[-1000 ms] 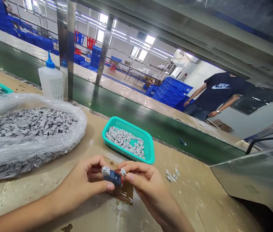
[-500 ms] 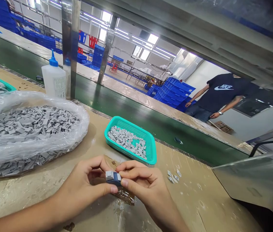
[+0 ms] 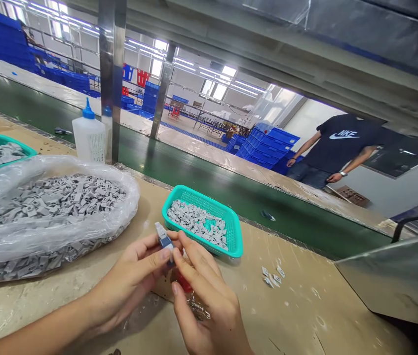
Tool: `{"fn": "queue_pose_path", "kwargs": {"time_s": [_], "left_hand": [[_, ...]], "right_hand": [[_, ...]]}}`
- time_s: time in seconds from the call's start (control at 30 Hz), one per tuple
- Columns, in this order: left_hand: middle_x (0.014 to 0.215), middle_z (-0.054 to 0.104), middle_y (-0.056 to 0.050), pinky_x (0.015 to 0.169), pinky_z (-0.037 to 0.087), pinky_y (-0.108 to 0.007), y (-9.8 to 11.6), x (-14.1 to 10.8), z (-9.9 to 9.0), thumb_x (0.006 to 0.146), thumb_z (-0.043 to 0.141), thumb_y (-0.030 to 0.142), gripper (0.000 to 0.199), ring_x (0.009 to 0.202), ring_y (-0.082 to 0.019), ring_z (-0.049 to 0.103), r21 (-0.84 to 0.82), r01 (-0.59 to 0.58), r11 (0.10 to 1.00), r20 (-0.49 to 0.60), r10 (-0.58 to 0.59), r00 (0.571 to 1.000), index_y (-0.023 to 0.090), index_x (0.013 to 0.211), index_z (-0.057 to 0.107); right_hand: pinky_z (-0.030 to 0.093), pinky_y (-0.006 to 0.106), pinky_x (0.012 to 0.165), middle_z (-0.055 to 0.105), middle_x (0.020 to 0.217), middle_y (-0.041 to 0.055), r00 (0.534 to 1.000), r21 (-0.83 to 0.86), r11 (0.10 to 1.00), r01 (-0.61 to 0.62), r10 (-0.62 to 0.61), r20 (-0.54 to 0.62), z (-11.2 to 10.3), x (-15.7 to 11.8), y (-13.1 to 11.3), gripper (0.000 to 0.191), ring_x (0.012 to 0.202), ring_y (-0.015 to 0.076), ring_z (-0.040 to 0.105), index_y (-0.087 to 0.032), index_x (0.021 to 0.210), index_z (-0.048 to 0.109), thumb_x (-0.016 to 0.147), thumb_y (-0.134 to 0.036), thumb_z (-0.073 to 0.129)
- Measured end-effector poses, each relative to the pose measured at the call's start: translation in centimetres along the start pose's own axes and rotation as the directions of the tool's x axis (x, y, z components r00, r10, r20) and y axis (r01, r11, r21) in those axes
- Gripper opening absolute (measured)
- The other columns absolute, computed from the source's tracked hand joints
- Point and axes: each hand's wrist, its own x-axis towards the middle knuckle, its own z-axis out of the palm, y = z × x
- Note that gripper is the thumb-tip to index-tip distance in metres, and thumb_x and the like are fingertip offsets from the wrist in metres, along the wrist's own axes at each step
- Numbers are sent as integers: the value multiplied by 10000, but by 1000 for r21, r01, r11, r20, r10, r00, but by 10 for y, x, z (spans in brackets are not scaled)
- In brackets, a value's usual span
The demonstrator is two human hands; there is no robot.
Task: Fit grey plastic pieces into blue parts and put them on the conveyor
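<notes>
My left hand [image 3: 140, 268] is closed, pinching a small grey and dark-blue plastic part [image 3: 165, 239] between thumb and fingers. The part is tilted, its pale grey end pointing up and away. My right hand [image 3: 207, 291] has its index and middle fingertips against the part's near end, while its thumb stands apart below. Fingers partly hide that near end. Just beyond my hands is a green basket [image 3: 235, 236] of small light-grey pieces [image 3: 197, 222]. Something red and shiny [image 3: 185, 283] shows beneath my fingers, too covered to make out.
At left lies a clear plastic bag [image 3: 129, 197] full of grey parts, with another green basket [image 3: 31, 150] behind. A blue-capped bottle [image 3: 89, 138] stands near a metal post [image 3: 111, 84]. Several loose pieces [image 3: 273, 277] lie at right. Beyond the green belt [image 3: 194, 170] stands a person [image 3: 342, 143].
The part has turned from lying level to pointing upward and away. My right thumb has come off it and dropped lower. The view has shifted slightly.
</notes>
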Motion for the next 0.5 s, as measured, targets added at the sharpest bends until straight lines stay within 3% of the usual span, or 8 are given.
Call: {"fn": "queue_pose_path", "kwargs": {"time_s": [0.1,0.2,0.3,0.37,0.5], "left_hand": [[962,623,-32,802,429,-178,1,1,0,749,594,196,214,889,-107,561,-97,52,994,23,-50,998,188,959,632],[934,633,-60,839,427,-183,3,1,-2,720,630,206,257,902,-120,571,-164,130,978,54,-123,991,149,970,641],[921,634,-75,754,459,-154,4,1,-4,711,640,249,261,834,-109,589,-240,218,946,87,-203,975,120,937,656],[896,631,-69,683,467,-137,2,0,-4,726,622,274,245,750,-83,584,-294,259,920,111,-236,965,115,908,663],[789,609,-57,679,464,-141,-2,1,-4,742,605,239,198,705,-71,560,-310,276,910,152,-239,959,90,856,669]], "right_hand": [[370,445,981,405,1319,50,999,75,996,-37,38,-18,1,1,3,559,1210,250,364,-260,1245,425,738,-29,467],[431,401,936,482,1246,68,972,213,956,-199,221,-83,0,-4,8,481,1103,228,484,-254,1234,426,780,-102,473],[484,344,875,535,1173,69,934,327,904,-277,333,-129,-2,-7,14,387,983,199,559,-257,1181,476,805,-164,476],[501,332,845,549,1149,69,928,373,879,-296,357,-107,-3,-8,15,358,934,191,578,-257,1162,493,811,-187,476],[513,330,819,548,1159,84,920,409,843,-348,391,-23,1,-7,5,379,965,208,573,-233,1190,485,812,-210,480]]}}
